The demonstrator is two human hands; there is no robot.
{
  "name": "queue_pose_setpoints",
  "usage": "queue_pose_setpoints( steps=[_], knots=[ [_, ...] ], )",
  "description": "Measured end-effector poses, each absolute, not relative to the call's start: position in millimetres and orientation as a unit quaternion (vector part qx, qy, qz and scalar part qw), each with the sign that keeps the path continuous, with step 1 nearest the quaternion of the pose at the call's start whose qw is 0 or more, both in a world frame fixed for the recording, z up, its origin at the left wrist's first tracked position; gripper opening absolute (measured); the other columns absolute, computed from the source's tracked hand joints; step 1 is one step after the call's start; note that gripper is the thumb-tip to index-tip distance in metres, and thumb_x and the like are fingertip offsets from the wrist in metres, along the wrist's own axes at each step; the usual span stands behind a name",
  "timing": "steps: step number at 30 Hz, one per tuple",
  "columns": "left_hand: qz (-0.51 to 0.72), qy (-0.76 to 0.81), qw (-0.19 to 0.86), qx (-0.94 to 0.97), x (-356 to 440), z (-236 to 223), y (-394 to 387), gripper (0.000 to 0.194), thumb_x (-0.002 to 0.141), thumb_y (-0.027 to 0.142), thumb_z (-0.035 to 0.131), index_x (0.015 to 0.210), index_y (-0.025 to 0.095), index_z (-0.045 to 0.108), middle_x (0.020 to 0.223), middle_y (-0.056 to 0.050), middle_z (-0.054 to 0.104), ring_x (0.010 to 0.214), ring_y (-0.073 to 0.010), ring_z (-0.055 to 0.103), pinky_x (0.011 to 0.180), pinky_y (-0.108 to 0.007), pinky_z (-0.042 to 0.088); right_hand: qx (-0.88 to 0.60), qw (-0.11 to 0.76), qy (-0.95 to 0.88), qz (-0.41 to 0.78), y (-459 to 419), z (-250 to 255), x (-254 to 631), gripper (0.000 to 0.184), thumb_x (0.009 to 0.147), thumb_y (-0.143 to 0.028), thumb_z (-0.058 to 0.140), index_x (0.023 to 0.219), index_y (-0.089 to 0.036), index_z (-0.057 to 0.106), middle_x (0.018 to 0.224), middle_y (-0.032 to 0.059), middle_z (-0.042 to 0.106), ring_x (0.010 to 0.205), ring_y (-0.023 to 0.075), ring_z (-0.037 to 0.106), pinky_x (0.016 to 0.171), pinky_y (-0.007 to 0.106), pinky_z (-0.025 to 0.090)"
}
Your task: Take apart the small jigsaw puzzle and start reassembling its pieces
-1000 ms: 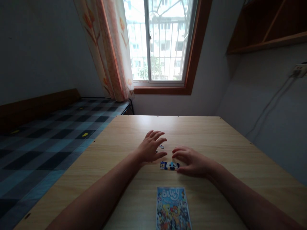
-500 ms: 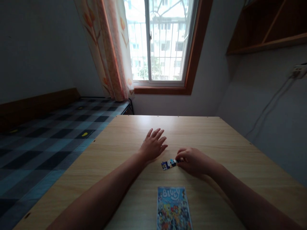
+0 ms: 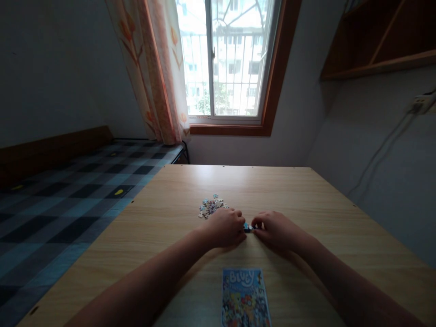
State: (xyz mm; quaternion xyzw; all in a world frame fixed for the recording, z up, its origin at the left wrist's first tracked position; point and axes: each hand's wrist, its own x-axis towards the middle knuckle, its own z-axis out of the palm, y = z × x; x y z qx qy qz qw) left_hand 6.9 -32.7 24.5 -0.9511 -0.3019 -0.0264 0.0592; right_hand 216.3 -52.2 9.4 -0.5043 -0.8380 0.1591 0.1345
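A short strip of joined jigsaw puzzle pieces [image 3: 249,228], blue and white, lies on the wooden table between my two hands. My left hand [image 3: 226,227] is closed over the strip's left end, which it mostly hides. At the right end, my right hand [image 3: 274,228] pinches the strip between thumb and fingers. Just beyond my left hand is a heap of loose puzzle pieces [image 3: 211,206], some pale side up, partly covered by that hand. Nearer to me lies a colourful picture sheet [image 3: 244,297] marked "BLUEY".
The light wooden table [image 3: 153,218] spreads out around my arms. To the left stands a bed with a checked cover [image 3: 85,200]. A window [image 3: 235,68] with a flowered curtain [image 3: 153,68] is behind the table. On the right wall are a shelf [image 3: 378,68] and a cable [image 3: 381,145].
My left hand has drawn back from over the loose pieces toward the strip and closed on its left end, uncovering the heap. My right hand stays at the strip's right end.
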Motion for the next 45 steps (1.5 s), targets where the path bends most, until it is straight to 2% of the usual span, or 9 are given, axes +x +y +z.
queue_pose_setpoints(
  steps=[5,11,19,23,29,32,37,41,45],
  knots=[
    [-0.037,-0.308,0.048,-0.950,6.2,20.8,-27.7,0.018,0.083,0.033,0.059,0.082,0.018,0.067,0.085,-0.008,0.069,0.076,-0.0242,0.068,0.064,-0.033,0.053,-0.512,0.156,-0.823,0.190,-53.7,9.1,212.7,0.014,0.075,-0.015,0.059,0.080,-0.019,0.071,0.076,0.0033,0.067,0.070,0.0158,0.058,0.063,0.024,0.037],
    [-0.044,-0.309,0.032,-0.950,5.7,21.6,-27.6,0.016,0.081,0.033,0.060,0.080,0.018,0.067,0.083,-0.007,0.069,0.075,-0.0226,0.068,0.064,-0.031,0.052,-0.539,0.168,-0.799,0.209,-55.4,6.2,210.1,0.008,0.073,-0.019,0.062,0.080,-0.018,0.066,0.079,0.0028,0.065,0.072,0.0161,0.056,0.062,0.024,0.035],
    [-0.042,-0.308,0.036,-0.950,3.6,21.0,-26.2,0.018,0.083,0.033,0.057,0.081,0.019,0.067,0.085,-0.006,0.070,0.076,-0.0223,0.068,0.063,-0.031,0.051,-0.520,0.180,-0.788,0.278,-50.4,2.8,213.3,0.010,0.068,-0.013,0.059,0.075,-0.018,0.064,0.070,-0.0012,0.064,0.064,0.0132,0.054,0.057,0.023,0.034],
    [-0.045,-0.311,0.023,-0.949,3.1,21.6,-25.3,0.019,0.083,0.034,0.057,0.081,0.020,0.069,0.085,-0.006,0.070,0.075,-0.0220,0.068,0.063,-0.031,0.051,-0.501,0.204,-0.760,0.361,-41.3,-2.2,221.3,0.009,0.069,-0.021,0.066,0.076,-0.017,0.067,0.070,0.0000,0.065,0.065,0.0142,0.055,0.058,0.024,0.037],
    [-0.049,-0.316,0.015,-0.947,3.3,21.8,-26.1,0.022,0.084,0.037,0.058,0.079,0.019,0.070,0.083,-0.006,0.070,0.073,-0.0211,0.067,0.063,-0.031,0.050,-0.481,0.266,-0.634,0.544,-34.3,-0.2,235.0,0.027,0.067,-0.035,0.077,0.080,-0.016,0.064,0.070,-0.0002,0.065,0.059,0.0120,0.054,0.055,0.024,0.039],
    [-0.080,-0.327,0.020,-0.941,2.1,21.1,-24.3,0.025,0.087,0.042,0.059,0.088,0.019,0.070,0.089,-0.007,0.071,0.081,-0.0227,0.067,0.069,-0.033,0.052,-0.475,0.289,-0.588,0.587,-33.5,1.8,238.8,0.035,0.061,-0.037,0.083,0.080,-0.015,0.064,0.071,0.0004,0.066,0.057,0.0106,0.054,0.052,0.023,0.038],
    [-0.161,-0.327,0.023,-0.931,0.8,20.8,-20.3,0.039,0.088,0.044,0.063,0.119,0.021,0.062,0.112,-0.008,0.069,0.101,-0.0234,0.062,0.085,-0.036,0.052,-0.450,0.337,-0.537,0.629,-31.4,-2.0,240.2,0.042,0.056,-0.038,0.088,0.081,-0.015,0.062,0.068,-0.0013,0.066,0.048,0.0070,0.049,0.044,0.020,0.034],
    [-0.169,-0.305,0.024,-0.937,1.3,16.8,-19.1,0.030,0.091,0.040,0.060,0.115,0.022,0.065,0.108,-0.007,0.069,0.099,-0.0221,0.061,0.087,-0.036,0.051,-0.457,0.364,-0.514,0.628,-30.1,-6.5,238.1,0.044,0.056,-0.040,0.088,0.080,-0.016,0.060,0.062,-0.0035,0.063,0.041,0.0054,0.045,0.039,0.019,0.032],
    [-0.217,-0.309,0.016,-0.926,2.1,12.4,-19.2,0.030,0.095,0.038,0.054,0.117,0.020,0.064,0.109,-0.008,0.070,0.099,-0.0214,0.062,0.088,-0.037,0.051,-0.476,0.380,-0.496,0.619,-30.7,-8.5,232.7,0.045,0.055,-0.042,0.088,0.081,-0.017,0.061,0.056,-0.0048,0.060,0.039,0.0056,0.044,0.037,0.018,0.031]
  ],
)
